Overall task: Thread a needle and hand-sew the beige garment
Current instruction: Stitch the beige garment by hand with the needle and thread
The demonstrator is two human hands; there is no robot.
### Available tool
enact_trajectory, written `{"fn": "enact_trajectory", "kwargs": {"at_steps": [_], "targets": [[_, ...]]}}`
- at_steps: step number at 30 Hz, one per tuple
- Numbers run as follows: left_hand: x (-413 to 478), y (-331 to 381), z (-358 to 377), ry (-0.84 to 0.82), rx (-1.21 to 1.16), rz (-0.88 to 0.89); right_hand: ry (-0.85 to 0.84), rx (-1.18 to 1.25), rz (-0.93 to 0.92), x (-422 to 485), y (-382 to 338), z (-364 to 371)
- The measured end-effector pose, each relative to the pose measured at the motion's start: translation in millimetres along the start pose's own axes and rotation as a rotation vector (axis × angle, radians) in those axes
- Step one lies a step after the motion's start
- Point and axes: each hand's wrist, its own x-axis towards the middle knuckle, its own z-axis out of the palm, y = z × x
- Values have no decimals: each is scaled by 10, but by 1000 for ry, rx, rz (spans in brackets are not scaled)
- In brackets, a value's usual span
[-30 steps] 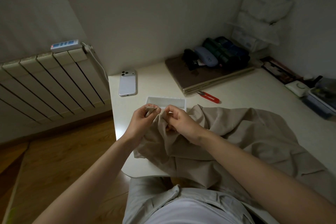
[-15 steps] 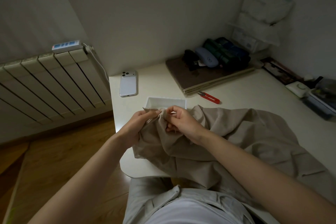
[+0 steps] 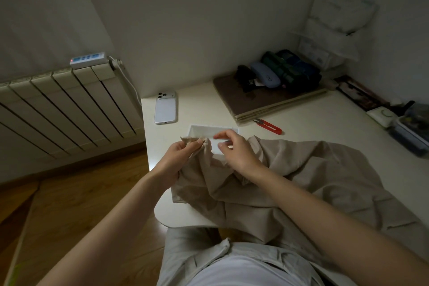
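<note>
A beige garment (image 3: 290, 176) is pinched at one bunched edge by the left hand (image 3: 180, 154) above a pale bench (image 3: 204, 104).

The left grip is pressed together on the cloth edge; the right hand (image 3: 234, 148), just right of that grip, is lifted off the cloth with its fingers (image 3: 222, 134) loosely curled, and whether a needle or thread is held there cannot be made out. A white tray (image 3: 204, 130) just beyond the grip is partly hidden by the hands and cloth. Further beyond it a phone (image 3: 165, 108) lies face down; to the right, red snips (image 3: 270, 126) lie beside a brown board (image 3: 250, 100). The garment is cut off at the lower right. The room is dim; a radiator (image 3: 58, 109) is seen well to the left.
</note>
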Motion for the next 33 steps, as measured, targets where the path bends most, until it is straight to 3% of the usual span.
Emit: {"fn": "enact_trajectory", "kwargs": {"at_steps": [2, 8, 12, 19, 24, 28, 33], "targets": [[4, -2, -4, 41, 6, -17, 74, -101, -79, 17, -5, -23], [4, 7, 10, 45, 24, 20, 4, -112, -230, 36, -87, 47], [-14, 1, 57, 5, 43, 49, 81, -42, -257, 59, -166, 91], [11, -10, 63, 58, 128, 67, 68, 241, -216, 18, -268, 39], [120, -19, 48, 171, 71, 62, -48, 364, -262, -110, -303, 29], [186, 34, 70, 244, 7, 61, 100, 119, -193, -134, -116, 8], [222, 59, 27, 303, -76, 59, 141, -121, -25, -41, 223, -199]]}}
